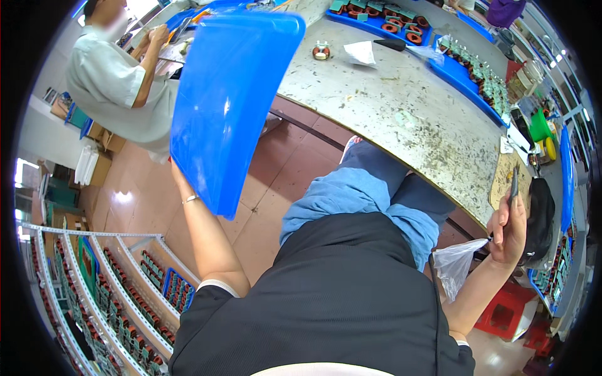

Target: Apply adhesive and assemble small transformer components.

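Observation:
A large blue plastic tray [229, 106] is raised on edge at the left, beside the table. My left hand [177, 172] grips its lower left edge, with most of the fingers hidden behind it. At the right end of the table, my right hand [509, 229] is closed with its fingers curled. A crumpled clear plastic bag [454, 266] hangs from these fingers. A dark pointed tool [515, 183] shows at the fingertips; whether it is held too, I cannot make out. A single copper-wound coil [321, 51] stands on the table beside a white piece of paper [360, 53].
Blue trays of coils with green boards [473, 75] line the table's [389, 106] far side. A black bag [540, 219] lies at the right, near red stools [508, 310]. Racks of coils [119, 294] stand at lower left. A co-worker [116, 81] sits at far left.

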Motion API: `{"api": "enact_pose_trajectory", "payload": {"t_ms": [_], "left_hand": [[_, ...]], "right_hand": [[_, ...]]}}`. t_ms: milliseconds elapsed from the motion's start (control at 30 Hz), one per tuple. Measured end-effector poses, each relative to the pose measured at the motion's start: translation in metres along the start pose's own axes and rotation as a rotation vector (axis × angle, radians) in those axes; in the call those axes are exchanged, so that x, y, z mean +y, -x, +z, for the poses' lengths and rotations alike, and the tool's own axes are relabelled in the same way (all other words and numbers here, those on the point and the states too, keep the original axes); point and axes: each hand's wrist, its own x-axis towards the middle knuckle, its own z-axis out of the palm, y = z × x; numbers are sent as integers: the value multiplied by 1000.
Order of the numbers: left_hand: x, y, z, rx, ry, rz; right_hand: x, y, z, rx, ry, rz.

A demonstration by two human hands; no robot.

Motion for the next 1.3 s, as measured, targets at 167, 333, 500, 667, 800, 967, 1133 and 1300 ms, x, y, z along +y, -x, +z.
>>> {"api": "enact_pose_trajectory", "payload": {"t_ms": [167,333,500,667,800,967,1133,1300], "left_hand": [[-1,-13,-25,178,-39,64],[37,30,90,-39,-47,139],[24,50,208,-134,-265,553],[-48,54,293,-1174,-780,1264],[-102,71,294,-1396,-1088,1177],[-142,47,274,-1272,-1208,963],[-155,25,279,-1173,-1313,907],[-144,2,284,-1171,-1341,803]], "right_hand": [[-6,6,-4,29,23,-18],[-20,15,-23,66,45,-119],[-51,34,-50,70,1,-253],[-64,67,-79,231,-12,-336],[-57,93,-103,381,-17,-322],[-37,84,-129,516,-131,-226],[-29,20,-128,561,-55,-110],[-14,-53,-113,484,5,11]]}}
